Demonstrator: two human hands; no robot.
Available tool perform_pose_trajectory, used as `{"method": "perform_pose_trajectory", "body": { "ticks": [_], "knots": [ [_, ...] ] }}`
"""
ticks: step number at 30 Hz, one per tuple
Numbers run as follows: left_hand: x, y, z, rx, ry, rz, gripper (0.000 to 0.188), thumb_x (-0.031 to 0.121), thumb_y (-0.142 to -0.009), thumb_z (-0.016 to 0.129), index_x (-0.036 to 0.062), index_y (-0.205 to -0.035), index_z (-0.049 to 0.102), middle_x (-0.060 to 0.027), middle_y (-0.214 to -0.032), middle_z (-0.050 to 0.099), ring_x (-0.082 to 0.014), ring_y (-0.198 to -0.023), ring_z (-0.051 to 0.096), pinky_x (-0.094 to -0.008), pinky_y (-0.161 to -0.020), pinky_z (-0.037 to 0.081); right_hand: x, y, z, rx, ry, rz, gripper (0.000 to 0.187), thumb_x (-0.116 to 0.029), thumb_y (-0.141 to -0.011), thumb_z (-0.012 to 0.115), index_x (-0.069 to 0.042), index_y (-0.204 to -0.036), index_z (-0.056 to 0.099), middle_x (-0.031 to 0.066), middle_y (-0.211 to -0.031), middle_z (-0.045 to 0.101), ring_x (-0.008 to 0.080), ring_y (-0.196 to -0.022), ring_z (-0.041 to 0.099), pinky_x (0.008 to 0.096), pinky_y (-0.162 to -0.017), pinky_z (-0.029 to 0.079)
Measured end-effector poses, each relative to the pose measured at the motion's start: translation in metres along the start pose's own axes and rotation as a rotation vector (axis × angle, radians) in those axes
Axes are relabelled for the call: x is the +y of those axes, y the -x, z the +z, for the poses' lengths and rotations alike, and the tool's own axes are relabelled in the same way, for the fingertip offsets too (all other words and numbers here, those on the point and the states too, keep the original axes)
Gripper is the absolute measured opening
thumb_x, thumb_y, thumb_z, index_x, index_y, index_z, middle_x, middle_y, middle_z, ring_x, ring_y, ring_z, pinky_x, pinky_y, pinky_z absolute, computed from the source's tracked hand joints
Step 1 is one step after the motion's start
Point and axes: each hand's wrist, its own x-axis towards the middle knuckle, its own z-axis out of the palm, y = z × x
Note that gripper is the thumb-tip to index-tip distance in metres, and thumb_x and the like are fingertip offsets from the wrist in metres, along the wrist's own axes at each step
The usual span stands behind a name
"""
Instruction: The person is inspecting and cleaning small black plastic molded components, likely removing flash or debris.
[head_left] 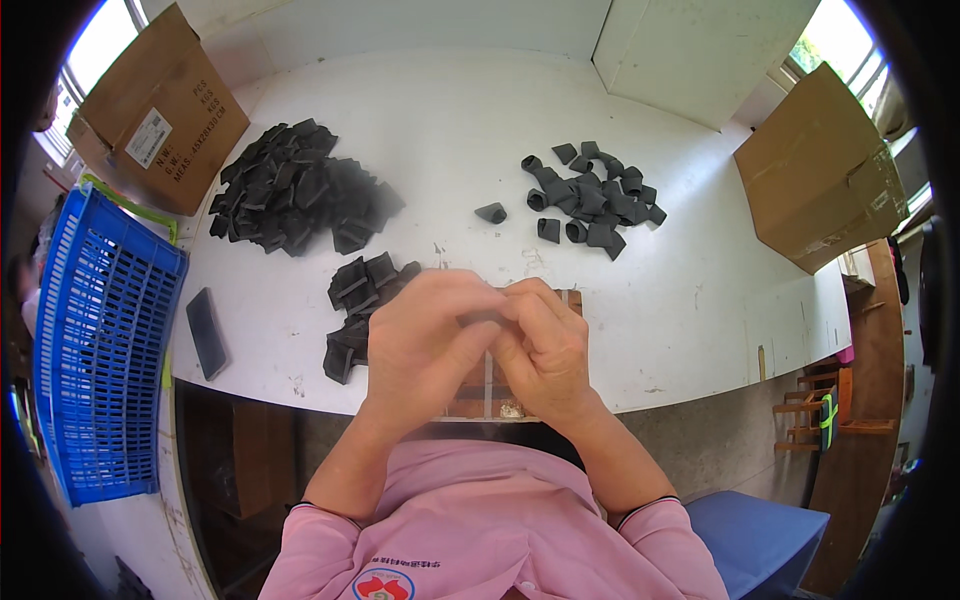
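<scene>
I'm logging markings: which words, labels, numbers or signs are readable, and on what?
I'm not copying wording, only locating it:
Left cardboard box: dark printed lettering, readable.
White label on it: too small to read.
Pink shirt: small dark characters, partly readable.
Round badge on it: fine print, too small.

1. A brown cardboard box (165,105) stands at the far left of a white worktable (690,320), its side bearing dark print and a white label (149,138).
2. A blue plastic crate (105,350), its walls full of openings, stands at the table's left edge.
3. A dark phone (206,333) lies on the tabletop near the crate.
4. A 2nd cardboard box (825,175) occupies the table's right side.
5. A pale panel (700,60) rises at the back, between the 2 boxes.
6. A blue seat (755,535) shows at lower right.
7. Daylight pours through 2 windows, at upper left (100,45) and upper right (840,45).
</scene>
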Motion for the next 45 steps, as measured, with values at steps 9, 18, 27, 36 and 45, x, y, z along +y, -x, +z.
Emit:
{"method": "perform_pose_trajectory", "body": {
  "ticks": [9,18,27,36,45],
  "knots": [
    [-0.014,0.012,0.0,0.249,1.024,-0.366,0.01,0.012,-0.086,0.05,0.002,-0.088,0.053,-0.0079,-0.09,0.051,-0.02,-0.09,0.047,-0.0331,-0.082,0.041,-0.016,-0.013,-0.005,-0.021,-0.038,0.09,0.013,0.0,-0.069,0.064,-0.001,-0.08,0.057,0.0077,-0.071,0.053,0.0181,-0.054,0.052,0.0271,-0.046,0.04],
    [-0.006,0.021,-0.001,0.188,0.709,-0.31,0.013,0.01,-0.086,0.051,-0.0003,-0.093,0.052,-0.0097,-0.088,0.054,-0.0169,-0.085,0.049,-0.0281,-0.078,0.041,-0.005,0.003,-0.003,0.035,0.046,-0.036,0.012,0.0,-0.067,0.064,-0.001,-0.075,0.056,0.0081,-0.069,0.052,0.0213,-0.059,0.05,0.0301,-0.048,0.04],
    [0.006,-0.013,-0.018,-0.089,-0.044,-0.025,0.013,-0.003,-0.068,0.065,-0.0002,-0.08,0.064,-0.0071,-0.074,0.057,-0.0121,-0.067,0.05,-0.0204,-0.056,0.038,-0.008,-0.008,-0.008,-0.082,-0.17,0.203,0.013,0.003,-0.066,0.063,-0.001,-0.077,0.057,0.0085,-0.068,0.053,0.0203,-0.056,0.052,0.0285,-0.048,0.041],
    [-0.016,-0.008,-0.019,-0.024,-0.025,0.151,0.016,-0.004,-0.066,0.064,0.0028,-0.079,0.065,-0.0044,-0.066,0.059,-0.0136,-0.062,0.052,-0.0226,-0.053,0.041,-0.007,-0.011,-0.001,-0.059,0.061,-0.055,0.013,0.001,-0.063,0.064,-0.002,-0.073,0.056,0.0083,-0.068,0.053,0.0224,-0.059,0.052,0.0292,-0.048,0.041],
    [-0.103,0.005,-0.045,-0.293,-0.837,0.114,0.027,-0.004,-0.072,0.054,-0.0008,-0.098,0.055,-0.0108,-0.095,0.056,-0.0279,-0.076,0.056,-0.0322,-0.068,0.044,0.026,-0.039,-0.042,0.213,-0.41,0.542,0.025,-0.021,-0.088,0.05,0.002,-0.092,0.059,0.0019,-0.066,0.056,0.0036,-0.054,0.045,0.0163,-0.047,0.037]
  ]
}}
